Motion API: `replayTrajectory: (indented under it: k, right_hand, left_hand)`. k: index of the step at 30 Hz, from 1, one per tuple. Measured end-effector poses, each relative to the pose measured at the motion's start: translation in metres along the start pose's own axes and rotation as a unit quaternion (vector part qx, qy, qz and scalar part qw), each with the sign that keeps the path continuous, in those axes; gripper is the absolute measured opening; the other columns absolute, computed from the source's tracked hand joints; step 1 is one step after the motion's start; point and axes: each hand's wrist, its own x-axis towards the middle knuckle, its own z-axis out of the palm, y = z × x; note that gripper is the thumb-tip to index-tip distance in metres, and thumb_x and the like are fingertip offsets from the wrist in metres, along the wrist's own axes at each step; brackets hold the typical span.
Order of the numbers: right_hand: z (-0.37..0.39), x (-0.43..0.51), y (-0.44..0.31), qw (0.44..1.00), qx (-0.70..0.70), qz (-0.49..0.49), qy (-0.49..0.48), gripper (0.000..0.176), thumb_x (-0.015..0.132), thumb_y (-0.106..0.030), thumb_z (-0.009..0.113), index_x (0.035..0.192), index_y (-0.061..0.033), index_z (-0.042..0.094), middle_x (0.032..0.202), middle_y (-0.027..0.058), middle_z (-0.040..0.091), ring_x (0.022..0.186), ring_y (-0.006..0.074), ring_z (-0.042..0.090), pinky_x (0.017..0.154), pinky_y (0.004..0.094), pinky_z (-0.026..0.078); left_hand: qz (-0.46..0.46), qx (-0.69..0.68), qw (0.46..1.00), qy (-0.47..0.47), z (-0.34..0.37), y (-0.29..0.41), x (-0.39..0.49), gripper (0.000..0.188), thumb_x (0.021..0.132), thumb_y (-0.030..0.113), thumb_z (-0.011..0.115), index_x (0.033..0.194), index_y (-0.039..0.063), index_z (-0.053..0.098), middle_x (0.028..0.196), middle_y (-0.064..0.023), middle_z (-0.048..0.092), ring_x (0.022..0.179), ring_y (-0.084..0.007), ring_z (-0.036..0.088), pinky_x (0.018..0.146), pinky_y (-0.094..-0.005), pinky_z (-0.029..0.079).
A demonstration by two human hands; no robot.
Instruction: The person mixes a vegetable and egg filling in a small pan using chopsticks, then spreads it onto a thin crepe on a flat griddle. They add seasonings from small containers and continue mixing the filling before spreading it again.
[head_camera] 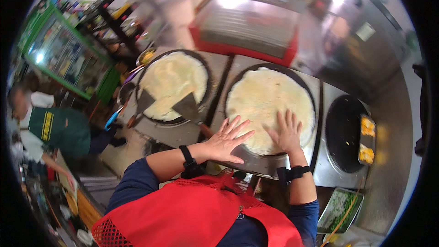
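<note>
My left hand (pixel 224 143) has its fingers spread and holds nothing. Its fingertips lie over the near left edge of a large round flatbread (pixel 264 99). My right hand (pixel 287 133), also with fingers apart, is over the near right part of the same flatbread. Whether either palm presses on the dough cannot be told. The flatbread covers most of a round black griddle (pixel 306 81). On the griddle to the left lies a second flatbread (pixel 173 79). Two metal spatulas, a wide one (pixel 187 107) and a smaller one (pixel 145 102), rest over its near edge.
A dark griddle (pixel 343 133) on the right has a metal tray (pixel 367 140) of yellow food at its edge. Chopped greens fill another tray (pixel 339 209) below. Behind stands a red-framed cabinet (pixel 245 29). At left are ladles (pixel 126 92) and a person in a green apron (pixel 60 132).
</note>
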Motion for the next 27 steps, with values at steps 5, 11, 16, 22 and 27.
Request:
replayTrajectory:
  k: [5,11,16,22,27]
  right_hand:
    - [-0.009,0.004,-0.032,0.988,-0.087,0.037,-0.125,0.086,0.079,-0.048,0.066,0.148,-0.0185,0.025,0.155,0.0178,0.014,0.141,0.0393,0.016,0.111,0.0594,0.011]
    - [0.015,-0.017,-0.158,0.977,0.159,-0.133,0.055,0.045,0.074,-0.012,0.073,0.115,-0.0004,0.058,0.108,0.0195,0.060,0.099,0.0373,0.057,0.087,0.0429,0.046]
    - [0.078,-0.015,-0.260,0.995,0.031,-0.093,0.001,0.053,0.068,-0.013,0.074,0.116,-0.0031,0.057,0.100,0.0138,0.058,0.095,0.0332,0.054,0.080,0.0422,0.047]
    - [0.061,-0.014,-0.278,0.925,0.333,0.133,-0.122,0.025,0.073,-0.008,0.068,0.092,-0.0027,0.053,0.076,0.0093,0.057,0.068,0.0214,0.055,0.062,0.0334,0.046]
    - [0.037,0.020,-0.291,0.916,0.377,0.134,0.020,0.035,0.084,-0.006,0.066,0.116,-0.0022,0.053,0.093,0.0120,0.067,0.090,0.0189,0.065,0.074,0.0332,0.051]
  left_hand:
    - [-0.195,0.044,0.949,0.244,-0.025,-0.088,-0.143,0.081,0.076,0.040,0.070,0.140,0.004,0.036,0.148,-0.0236,0.024,0.136,-0.0457,0.018,0.110,-0.0519,0.019]
    - [-0.428,0.168,0.839,0.290,-0.052,-0.197,-0.287,0.063,0.078,0.024,0.070,0.131,0.000,0.045,0.130,-0.0190,0.044,0.114,-0.0372,0.041,0.099,-0.0460,0.034]
    - [-0.409,0.176,0.881,0.159,-0.051,-0.262,-0.329,0.049,0.076,0.020,0.070,0.120,0.005,0.053,0.100,-0.0087,0.059,0.097,-0.0280,0.051,0.084,-0.0397,0.042]
    - [-0.321,-0.054,0.916,0.235,-0.050,-0.285,-0.345,0.039,0.087,0.015,0.059,0.121,0.002,0.047,0.092,-0.0129,0.059,0.085,-0.0310,0.057,0.071,-0.0381,0.045]
    - [-0.366,-0.514,0.746,0.214,-0.069,-0.257,-0.370,0.033,0.094,0.012,0.048,0.124,-0.001,0.044,0.079,-0.0104,0.056,0.068,-0.0199,0.056,0.064,-0.0319,0.047]
